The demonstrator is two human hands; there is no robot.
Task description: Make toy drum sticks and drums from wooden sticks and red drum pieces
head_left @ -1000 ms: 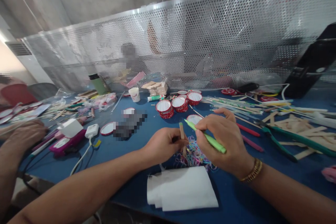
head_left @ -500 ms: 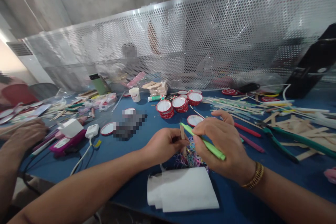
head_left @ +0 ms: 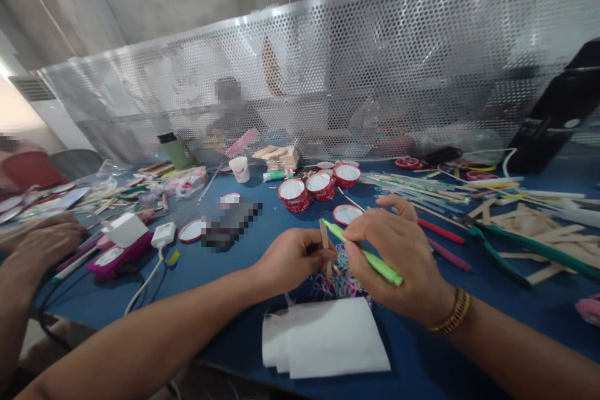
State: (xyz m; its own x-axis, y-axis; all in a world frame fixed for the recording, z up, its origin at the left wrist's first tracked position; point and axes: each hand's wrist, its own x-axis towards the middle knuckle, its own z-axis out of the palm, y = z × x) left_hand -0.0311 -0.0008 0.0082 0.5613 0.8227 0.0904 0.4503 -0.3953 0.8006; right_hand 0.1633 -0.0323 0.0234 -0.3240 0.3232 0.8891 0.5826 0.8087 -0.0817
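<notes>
Pinched upright in my left hand [head_left: 293, 259] is a flat wooden craft stick [head_left: 325, 239]. My right hand [head_left: 391, 253] is closed around a light green marker [head_left: 382, 267], whose tip meets or nearly meets the top of the stick. Below and between both hands lies a tangle of colourful thin strands [head_left: 341, 275]. A folded white cloth [head_left: 328, 337] rests at the table's front edge, just under the tangle. Past my hands sit stacks of red-rimmed round lids [head_left: 294, 195]; a single lid [head_left: 347, 214] lies just behind the marker tip.
Green-handled pliers [head_left: 501, 256] and piled wooden sticks [head_left: 544, 231] lie at right. Left are a purple device [head_left: 119, 259], a white plug [head_left: 163, 235] with cable, and another person's hands [head_left: 51, 234]. A paper cup [head_left: 240, 170] and green bottle [head_left: 174, 151] stand before a perforated metal screen [head_left: 300, 75].
Both hands keep nearly the same pose, with the marker at the stick's top. The view has shifted very slightly.
</notes>
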